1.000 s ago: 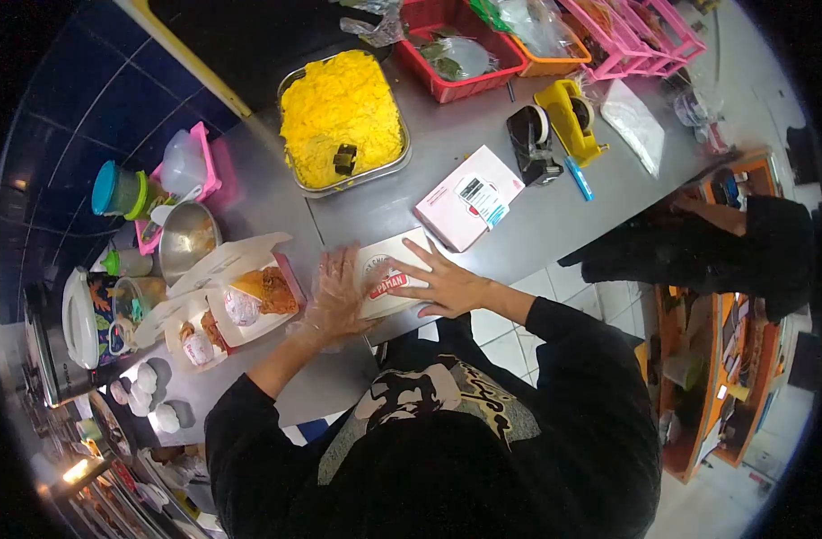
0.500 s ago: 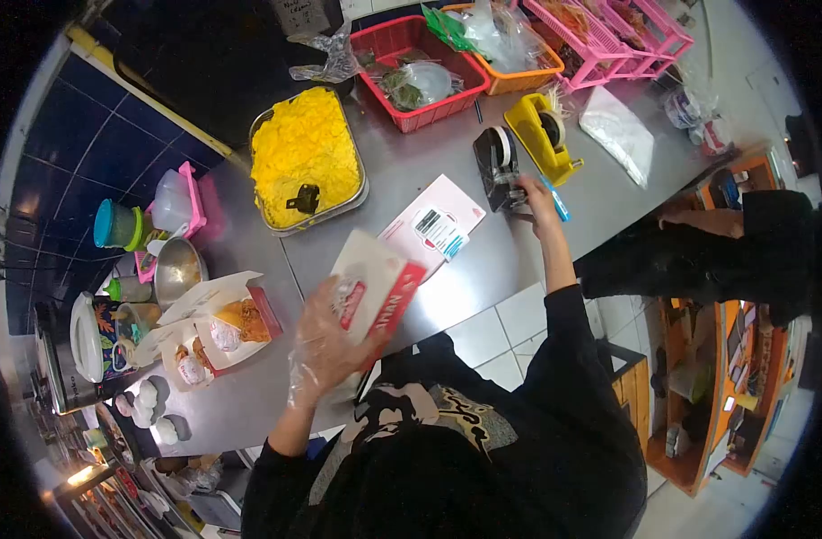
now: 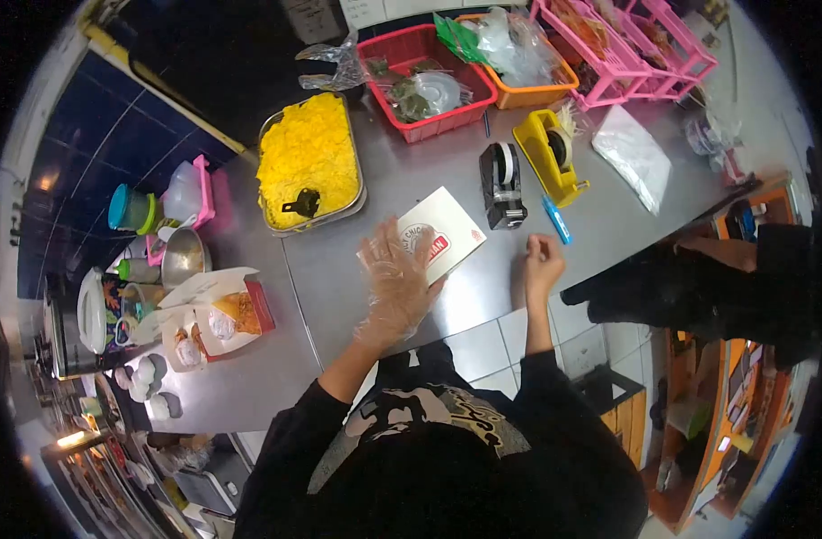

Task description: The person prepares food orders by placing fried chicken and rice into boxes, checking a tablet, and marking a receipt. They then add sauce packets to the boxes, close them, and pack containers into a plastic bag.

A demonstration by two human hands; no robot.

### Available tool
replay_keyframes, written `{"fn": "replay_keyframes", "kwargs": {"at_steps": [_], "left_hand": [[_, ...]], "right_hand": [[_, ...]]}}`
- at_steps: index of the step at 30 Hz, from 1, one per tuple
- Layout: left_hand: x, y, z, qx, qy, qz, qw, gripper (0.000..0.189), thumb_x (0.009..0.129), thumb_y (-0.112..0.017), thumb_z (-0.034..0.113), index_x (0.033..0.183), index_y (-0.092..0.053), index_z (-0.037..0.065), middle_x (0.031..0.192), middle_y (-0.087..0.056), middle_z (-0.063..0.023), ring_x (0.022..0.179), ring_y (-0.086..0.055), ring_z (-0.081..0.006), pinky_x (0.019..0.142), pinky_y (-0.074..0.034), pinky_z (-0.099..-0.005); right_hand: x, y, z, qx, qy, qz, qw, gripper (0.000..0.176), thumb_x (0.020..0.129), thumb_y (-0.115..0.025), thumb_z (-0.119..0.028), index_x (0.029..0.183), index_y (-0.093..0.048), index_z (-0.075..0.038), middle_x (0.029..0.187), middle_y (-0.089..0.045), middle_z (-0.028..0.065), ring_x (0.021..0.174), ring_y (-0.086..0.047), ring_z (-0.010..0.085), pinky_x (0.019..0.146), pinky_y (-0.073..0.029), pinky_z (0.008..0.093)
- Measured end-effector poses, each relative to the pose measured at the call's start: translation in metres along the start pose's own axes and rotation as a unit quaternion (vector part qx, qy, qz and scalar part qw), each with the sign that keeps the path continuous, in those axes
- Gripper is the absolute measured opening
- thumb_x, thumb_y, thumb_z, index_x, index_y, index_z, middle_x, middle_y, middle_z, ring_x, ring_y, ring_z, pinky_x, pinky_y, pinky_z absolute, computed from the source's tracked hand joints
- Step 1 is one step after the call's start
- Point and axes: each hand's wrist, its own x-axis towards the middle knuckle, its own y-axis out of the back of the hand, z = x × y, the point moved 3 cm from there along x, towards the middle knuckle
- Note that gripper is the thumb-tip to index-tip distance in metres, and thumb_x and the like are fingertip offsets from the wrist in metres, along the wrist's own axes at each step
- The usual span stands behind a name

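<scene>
White cardboard box (image 3: pixel 447 235), just beside the black tape dispenser (image 3: pixel 502 184), is pinned under the gloved left hand (image 3: pixel 395 280), palm flat and spread, grasping nothing; the right hand (image 3: pixel 541 263), near the dispenser, is curled shut, contents indeterminate; a slipping palm could let the box spring open.

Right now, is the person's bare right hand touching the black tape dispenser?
No, the right hand is curled in a fist near the edge of the steel counter, clearly apart from the black tape dispenser.
</scene>
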Motion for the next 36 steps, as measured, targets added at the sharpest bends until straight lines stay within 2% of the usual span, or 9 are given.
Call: {"fn": "replay_keyframes", "kwargs": {"at_steps": [6,9,12,16,18,22,25,32,36], "left_hand": [[-0.004,-0.007,-0.003,0.008,-0.001,0.013,1.000,0.062,0.081,-0.061,0.042,0.134,-0.046,0.014,0.138,-0.032,-0.0279,0.130,-0.028,-0.0431,0.104,-0.020,-0.0632],[-0.017,-0.018,-0.012,-0.030,-0.171,0.105,0.979,0.051,0.084,-0.057,0.035,0.131,-0.050,0.018,0.140,-0.034,-0.0254,0.132,-0.031,-0.0394,0.102,-0.019,-0.0665],[-0.021,-0.027,-0.020,-0.054,-0.219,0.145,0.963,0.046,0.082,-0.056,0.028,0.128,-0.055,0.022,0.143,-0.038,-0.0196,0.138,-0.027,-0.0330,0.100,-0.013,-0.0717],[-0.034,0.007,-0.046,-0.151,-0.077,-0.030,0.985,0.064,0.087,-0.053,0.042,0.143,-0.034,0.017,0.151,-0.020,-0.0207,0.140,-0.020,-0.0369,0.103,-0.004,-0.0715],[-0.079,0.032,-0.089,-0.200,-0.053,0.039,0.978,0.067,0.087,-0.054,0.043,0.142,-0.034,0.012,0.148,-0.025,-0.0223,0.138,-0.023,-0.0380,0.108,-0.006,-0.0651],[-0.188,0.088,-0.228,-0.281,0.114,0.138,0.943,0.046,0.090,-0.054,0.032,0.127,-0.051,0.006,0.129,-0.050,-0.0181,0.120,-0.046,-0.0313,0.104,-0.033,-0.0462],[-0.251,0.101,-0.316,-0.125,0.212,0.235,0.940,0.036,0.084,-0.060,0.014,0.118,-0.056,0.002,0.116,-0.057,-0.0178,0.108,-0.054,-0.0308,0.093,-0.043,-0.0418],[-0.232,0.103,-0.363,-0.004,0.135,0.196,0.971,0.048,0.082,-0.065,0.024,0.123,-0.053,0.002,0.125,-0.055,-0.0153,0.116,-0.051,-0.0311,0.097,-0.041,-0.0398],[-0.209,0.106,-0.353,-0.111,0.087,0.118,0.983,0.029,0.088,-0.055,0.021,0.114,-0.057,0.008,0.113,-0.058,-0.0114,0.111,-0.051,-0.0300,0.095,-0.041,-0.0392]], "right_hand": [[-0.084,-0.048,-0.100,0.151,-0.055,-0.301,0.940,0.053,0.084,-0.065,-0.004,0.134,-0.051,-0.013,0.062,-0.056,-0.0030,0.049,-0.047,0.0037,0.043,-0.035,0.0175],[-0.074,-0.051,-0.093,0.066,-0.090,-0.341,0.933,0.059,0.081,-0.063,0.004,0.134,-0.051,-0.017,0.064,-0.055,-0.0033,0.055,-0.047,0.0031,0.051,-0.042,0.0197],[-0.068,-0.049,-0.086,-0.012,0.074,-0.335,0.939,0.055,0.083,-0.063,0.000,0.134,-0.051,-0.017,0.068,-0.057,-0.0022,0.055,-0.047,0.0047,0.050,-0.043,0.0203],[-0.082,-0.044,-0.105,-0.216,0.162,-0.221,0.937,0.060,0.082,-0.063,0.003,0.137,-0.048,-0.014,0.075,-0.060,0.0005,0.061,-0.051,0.0090,0.055,-0.045,0.0250],[-0.141,-0.065,-0.148,-0.079,0.240,-0.096,0.963,0.047,0.085,-0.058,0.003,0.131,-0.053,-0.008,0.078,-0.063,0.0032,0.064,-0.054,0.0105,0.058,-0.047,0.0268],[-0.307,-0.209,-0.194,-0.008,0.160,-0.319,0.934,0.043,0.084,-0.067,-0.022,0.120,-0.056,-0.002,0.089,-0.063,0.0137,0.076,-0.060,0.0204,0.067,-0.048,0.0307],[-0.358,-0.291,-0.161,-0.057,0.197,-0.372,0.905,0.039,0.081,-0.062,-0.010,0.117,-0.057,0.002,0.093,-0.064,0.0198,0.077,-0.063,0.0302,0.068,-0.050,0.0361],[-0.334,-0.220,-0.145,-0.171,0.072,-0.377,0.908,0.048,0.077,-0.066,-0.010,0.123,-0.056,-0.002,0.095,-0.066,0.0193,0.074,-0.065,0.0254,0.066,-0.053,0.0331],[-0.293,-0.210,-0.201,-0.263,0.506,-0.052,0.820,0.042,0.083,-0.065,-0.016,0.120,-0.055,-0.001,0.095,-0.065,0.0171,0.074,-0.064,0.0249,0.064,-0.051,0.0333]]}}
